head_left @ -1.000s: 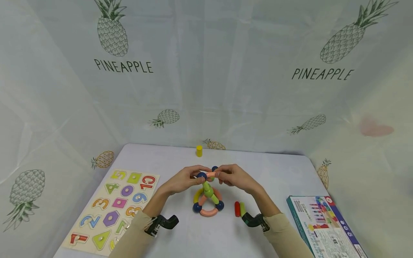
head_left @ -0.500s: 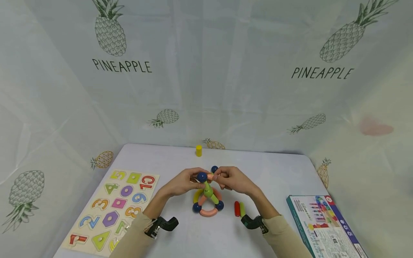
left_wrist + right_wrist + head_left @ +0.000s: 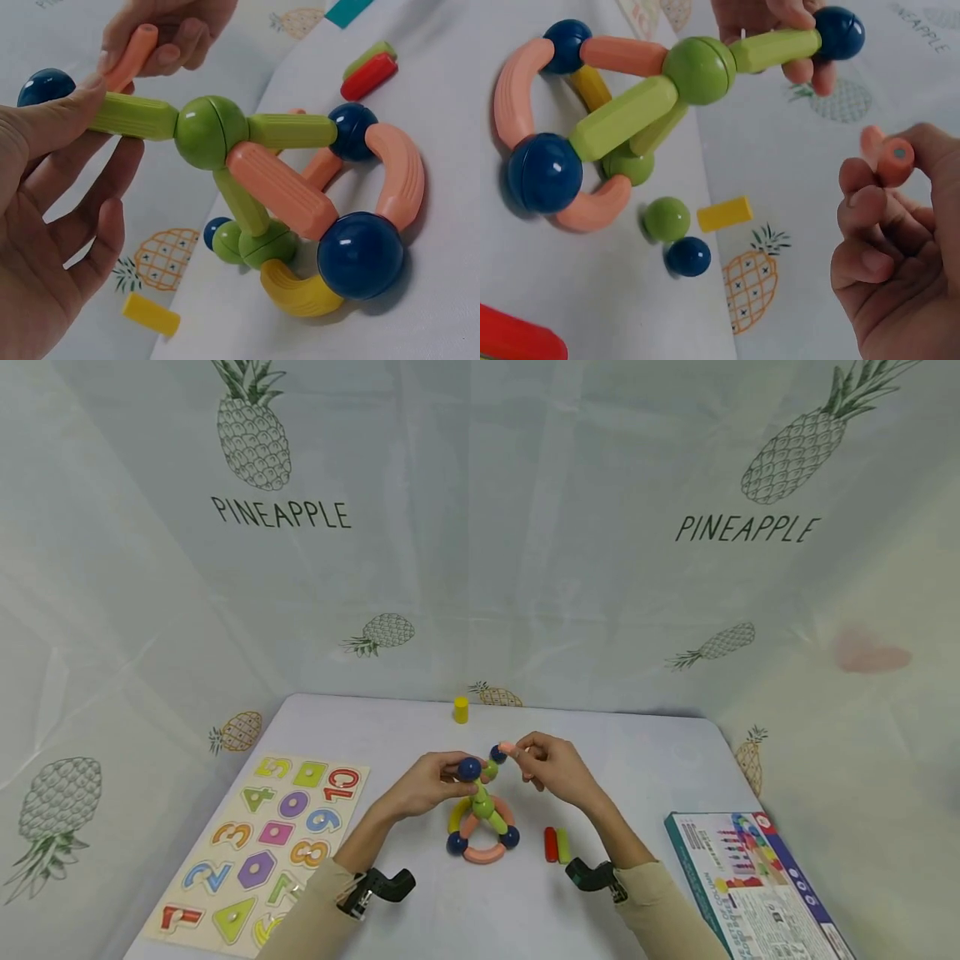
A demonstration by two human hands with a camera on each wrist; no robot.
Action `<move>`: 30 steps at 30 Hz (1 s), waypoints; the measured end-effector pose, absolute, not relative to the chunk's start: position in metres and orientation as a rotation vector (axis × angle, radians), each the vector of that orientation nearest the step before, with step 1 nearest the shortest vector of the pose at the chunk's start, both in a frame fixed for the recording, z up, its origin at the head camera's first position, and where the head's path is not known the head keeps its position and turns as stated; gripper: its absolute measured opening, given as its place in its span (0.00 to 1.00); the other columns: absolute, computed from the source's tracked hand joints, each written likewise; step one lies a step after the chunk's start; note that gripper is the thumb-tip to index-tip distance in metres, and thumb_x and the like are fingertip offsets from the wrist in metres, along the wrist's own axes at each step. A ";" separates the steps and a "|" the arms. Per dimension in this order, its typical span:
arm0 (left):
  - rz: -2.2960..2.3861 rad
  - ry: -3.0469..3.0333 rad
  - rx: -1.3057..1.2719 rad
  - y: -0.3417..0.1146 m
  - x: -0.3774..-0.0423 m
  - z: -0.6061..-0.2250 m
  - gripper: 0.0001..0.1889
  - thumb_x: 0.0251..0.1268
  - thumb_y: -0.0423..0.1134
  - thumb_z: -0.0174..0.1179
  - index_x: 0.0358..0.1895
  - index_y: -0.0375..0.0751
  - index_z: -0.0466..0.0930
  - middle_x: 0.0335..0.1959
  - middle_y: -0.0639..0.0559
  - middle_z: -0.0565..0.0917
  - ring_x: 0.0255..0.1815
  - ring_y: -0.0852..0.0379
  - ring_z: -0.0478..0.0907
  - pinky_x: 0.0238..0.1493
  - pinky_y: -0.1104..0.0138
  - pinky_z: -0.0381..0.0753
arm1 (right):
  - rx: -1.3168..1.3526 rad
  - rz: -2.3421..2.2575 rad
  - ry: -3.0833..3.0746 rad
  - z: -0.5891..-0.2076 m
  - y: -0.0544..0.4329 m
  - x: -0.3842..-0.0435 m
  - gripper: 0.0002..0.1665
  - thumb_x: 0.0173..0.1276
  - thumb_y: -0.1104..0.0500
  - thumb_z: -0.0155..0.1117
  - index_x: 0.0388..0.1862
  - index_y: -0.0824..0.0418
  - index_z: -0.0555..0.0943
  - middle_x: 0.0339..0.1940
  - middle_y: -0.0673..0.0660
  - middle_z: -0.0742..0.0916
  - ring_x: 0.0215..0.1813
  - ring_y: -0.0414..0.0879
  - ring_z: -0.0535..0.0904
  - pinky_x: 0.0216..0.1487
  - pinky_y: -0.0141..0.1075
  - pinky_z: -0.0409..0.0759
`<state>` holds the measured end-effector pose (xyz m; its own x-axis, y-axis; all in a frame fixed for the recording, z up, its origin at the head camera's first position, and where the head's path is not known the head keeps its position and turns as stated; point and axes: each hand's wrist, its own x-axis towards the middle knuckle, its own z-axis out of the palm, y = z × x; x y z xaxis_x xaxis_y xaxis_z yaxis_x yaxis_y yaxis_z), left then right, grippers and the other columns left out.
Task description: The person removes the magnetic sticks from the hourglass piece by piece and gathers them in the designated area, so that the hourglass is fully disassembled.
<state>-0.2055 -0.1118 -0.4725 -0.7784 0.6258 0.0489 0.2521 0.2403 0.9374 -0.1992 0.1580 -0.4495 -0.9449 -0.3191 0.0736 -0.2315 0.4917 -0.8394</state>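
A magnetic stick-and-ball structure stands on the table, its base a ring of curved salmon and yellow sticks (image 3: 300, 291) joined by balls. Straight sticks rise from it to a green ball (image 3: 211, 131). From that ball a green stick (image 3: 139, 116) juts up to a blue ball (image 3: 469, 769) at its tip. My left hand (image 3: 431, 785) pinches this green stick just below the blue ball. My right hand (image 3: 557, 768) pinches a short curved salmon stick (image 3: 895, 161) between thumb and fingers, apart from the structure, one end facing the right wrist camera.
A loose green ball (image 3: 667, 219) and blue ball (image 3: 688, 256) lie behind the structure. A yellow cylinder (image 3: 461, 710) stands near the back edge. Red (image 3: 551, 845) and green sticks (image 3: 563, 846) lie at right. A number puzzle board (image 3: 262, 852) is left, a box (image 3: 757, 885) right.
My right hand has drawn the salmon stick away from the top blue ball, up and to the right. The left hand keeps its hold, barely moved.
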 end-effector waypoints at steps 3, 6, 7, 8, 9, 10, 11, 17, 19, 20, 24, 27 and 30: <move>1.549 2.195 0.808 -0.112 -0.205 -0.472 0.22 0.68 0.40 0.67 0.63 0.41 0.79 0.52 0.47 0.87 0.52 0.56 0.85 0.52 0.66 0.83 | -0.393 -1.500 2.698 -0.451 0.166 -0.201 0.22 0.71 0.36 0.61 0.45 0.52 0.83 0.26 0.53 0.84 0.25 0.51 0.76 0.21 0.37 0.71; 1.542 2.201 0.796 -0.113 -0.205 -0.472 0.22 0.67 0.41 0.67 0.63 0.40 0.79 0.50 0.52 0.87 0.50 0.56 0.85 0.51 0.67 0.83 | -0.273 -1.534 2.730 -0.455 0.178 -0.204 0.24 0.72 0.36 0.61 0.49 0.54 0.83 0.32 0.55 0.85 0.32 0.51 0.77 0.28 0.37 0.74; 1.544 2.197 0.801 -0.113 -0.205 -0.472 0.22 0.68 0.41 0.67 0.62 0.39 0.79 0.49 0.52 0.87 0.50 0.56 0.85 0.51 0.67 0.83 | -0.224 -1.546 2.732 -0.457 0.183 -0.205 0.25 0.72 0.37 0.62 0.50 0.55 0.83 0.34 0.55 0.85 0.34 0.52 0.77 0.30 0.37 0.75; 1.544 2.193 0.804 -0.113 -0.205 -0.472 0.22 0.68 0.41 0.67 0.62 0.38 0.79 0.49 0.52 0.87 0.49 0.56 0.85 0.51 0.67 0.83 | -0.171 -1.552 2.732 -0.460 0.189 -0.206 0.26 0.72 0.37 0.62 0.51 0.56 0.83 0.36 0.56 0.85 0.35 0.53 0.78 0.32 0.39 0.77; 1.545 2.187 0.810 -0.114 -0.205 -0.472 0.22 0.68 0.41 0.67 0.61 0.37 0.79 0.49 0.51 0.87 0.49 0.55 0.85 0.51 0.67 0.83 | -0.122 -1.559 2.731 -0.463 0.195 -0.207 0.27 0.72 0.37 0.62 0.52 0.58 0.83 0.37 0.57 0.85 0.38 0.54 0.78 0.35 0.40 0.78; 1.547 2.182 0.817 -0.114 -0.205 -0.473 0.21 0.68 0.41 0.67 0.60 0.36 0.79 0.49 0.50 0.87 0.49 0.55 0.85 0.51 0.67 0.83 | -0.072 -1.556 2.730 -0.467 0.200 -0.208 0.28 0.72 0.37 0.62 0.53 0.58 0.82 0.38 0.58 0.85 0.38 0.55 0.79 0.38 0.41 0.78; 1.546 2.180 0.825 -0.114 -0.205 -0.473 0.21 0.68 0.41 0.66 0.60 0.35 0.79 0.49 0.50 0.88 0.49 0.56 0.85 0.51 0.67 0.83 | -0.027 -1.556 2.725 -0.470 0.206 -0.210 0.28 0.72 0.38 0.62 0.54 0.60 0.82 0.38 0.58 0.85 0.38 0.56 0.79 0.38 0.43 0.79; 1.531 2.163 0.870 -0.113 -0.204 -0.476 0.15 0.68 0.40 0.66 0.53 0.37 0.84 0.48 0.49 0.88 0.46 0.56 0.85 0.51 0.67 0.83 | 0.165 -1.490 2.735 -0.497 0.235 -0.215 0.27 0.75 0.44 0.61 0.57 0.65 0.80 0.36 0.58 0.86 0.36 0.57 0.81 0.39 0.49 0.82; 1.524 2.152 0.859 -0.111 -0.203 -0.477 0.12 0.68 0.40 0.67 0.51 0.42 0.86 0.48 0.51 0.88 0.46 0.56 0.85 0.51 0.68 0.83 | 0.210 -1.465 2.735 -0.506 0.242 -0.216 0.26 0.75 0.46 0.61 0.57 0.67 0.80 0.35 0.58 0.86 0.37 0.56 0.82 0.39 0.47 0.83; 1.522 2.150 0.852 -0.111 -0.203 -0.478 0.11 0.68 0.40 0.67 0.50 0.44 0.86 0.47 0.51 0.89 0.46 0.56 0.85 0.51 0.68 0.82 | 0.234 -1.453 2.733 -0.511 0.244 -0.217 0.26 0.75 0.46 0.61 0.57 0.67 0.80 0.35 0.58 0.87 0.37 0.55 0.83 0.38 0.46 0.83; 1.532 2.136 0.814 -0.110 -0.201 -0.479 0.09 0.67 0.39 0.67 0.48 0.46 0.88 0.46 0.53 0.89 0.46 0.56 0.85 0.50 0.68 0.82 | 0.336 -1.372 2.750 -0.526 0.252 -0.218 0.27 0.73 0.46 0.63 0.54 0.68 0.81 0.35 0.58 0.86 0.35 0.51 0.80 0.34 0.38 0.81; 1.528 2.139 0.814 -0.109 -0.200 -0.479 0.09 0.66 0.39 0.68 0.47 0.45 0.88 0.44 0.54 0.89 0.47 0.57 0.86 0.49 0.68 0.83 | 0.391 -1.299 2.782 -0.535 0.254 -0.220 0.26 0.72 0.46 0.64 0.51 0.69 0.82 0.36 0.59 0.86 0.34 0.49 0.78 0.31 0.35 0.77; 1.511 2.151 0.812 -0.109 -0.200 -0.478 0.09 0.66 0.40 0.68 0.47 0.44 0.88 0.44 0.55 0.89 0.47 0.58 0.86 0.49 0.68 0.83 | 0.405 -1.267 2.792 -0.540 0.255 -0.222 0.25 0.70 0.46 0.65 0.49 0.68 0.83 0.36 0.59 0.85 0.34 0.48 0.77 0.30 0.34 0.75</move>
<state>-0.1997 -0.1089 -0.4785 -0.7572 0.6530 0.0146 0.2353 0.2519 0.9387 -0.2223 0.2549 -0.5402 -0.9645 0.2164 -0.1513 0.2563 0.6301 -0.7330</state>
